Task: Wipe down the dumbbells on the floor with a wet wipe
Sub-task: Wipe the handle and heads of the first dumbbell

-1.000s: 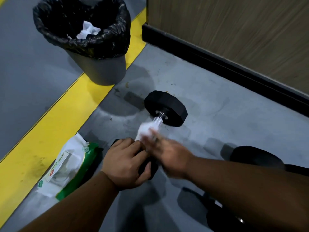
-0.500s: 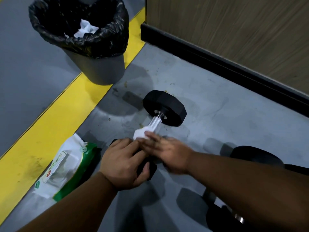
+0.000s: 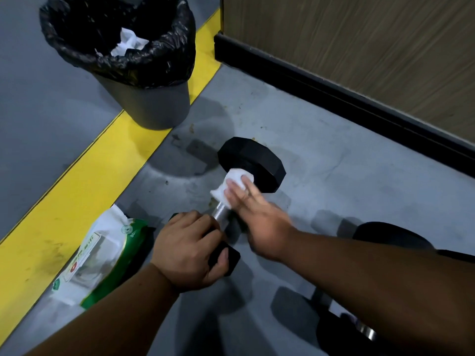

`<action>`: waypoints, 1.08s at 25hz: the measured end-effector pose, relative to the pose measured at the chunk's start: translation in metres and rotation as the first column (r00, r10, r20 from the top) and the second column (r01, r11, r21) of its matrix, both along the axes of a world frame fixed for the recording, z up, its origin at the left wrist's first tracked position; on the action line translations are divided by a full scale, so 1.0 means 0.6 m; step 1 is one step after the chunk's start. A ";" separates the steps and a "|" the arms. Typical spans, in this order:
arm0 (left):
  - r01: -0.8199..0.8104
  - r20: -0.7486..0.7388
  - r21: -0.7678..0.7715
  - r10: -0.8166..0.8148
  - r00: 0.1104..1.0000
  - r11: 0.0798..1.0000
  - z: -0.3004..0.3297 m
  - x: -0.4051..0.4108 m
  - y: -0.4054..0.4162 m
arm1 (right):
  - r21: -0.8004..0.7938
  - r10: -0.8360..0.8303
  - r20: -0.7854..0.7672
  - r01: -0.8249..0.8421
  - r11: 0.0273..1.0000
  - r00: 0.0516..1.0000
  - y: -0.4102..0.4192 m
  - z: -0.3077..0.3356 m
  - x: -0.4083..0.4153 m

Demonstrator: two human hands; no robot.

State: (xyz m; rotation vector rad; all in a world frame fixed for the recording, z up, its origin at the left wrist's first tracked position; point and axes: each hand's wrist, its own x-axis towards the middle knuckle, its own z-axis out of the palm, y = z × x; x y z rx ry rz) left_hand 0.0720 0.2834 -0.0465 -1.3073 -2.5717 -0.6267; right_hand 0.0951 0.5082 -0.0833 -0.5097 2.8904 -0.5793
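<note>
A black hex dumbbell [image 3: 253, 168] with a silver handle lies on the grey floor. My left hand [image 3: 187, 249] grips its near head, fingers curled over it. My right hand [image 3: 253, 210] holds a white wet wipe [image 3: 231, 185] wrapped on the handle close to the far head, fingers laid over the wipe. A short stretch of bare handle shows between my hands. A second black dumbbell [image 3: 359, 327] lies at the lower right, mostly hidden under my right forearm.
A green and white wet wipe pack [image 3: 97, 260] lies on the floor left of my left hand. A bin [image 3: 144, 98] with a black liner and used wipes stands on the yellow floor stripe [image 3: 77, 191]. A wood-panelled wall with black skirting [image 3: 334, 96] runs behind.
My right hand slid the wipe along the handle, first toward the near head, then out to the far head. My left hand kept its grip on the near head.
</note>
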 end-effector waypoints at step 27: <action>0.013 0.017 0.021 -0.013 1.000 1.000 0.003 -0.008 -0.006 | -0.050 0.096 -0.067 -0.099 0.994 0.993 -0.001 -0.015 0.004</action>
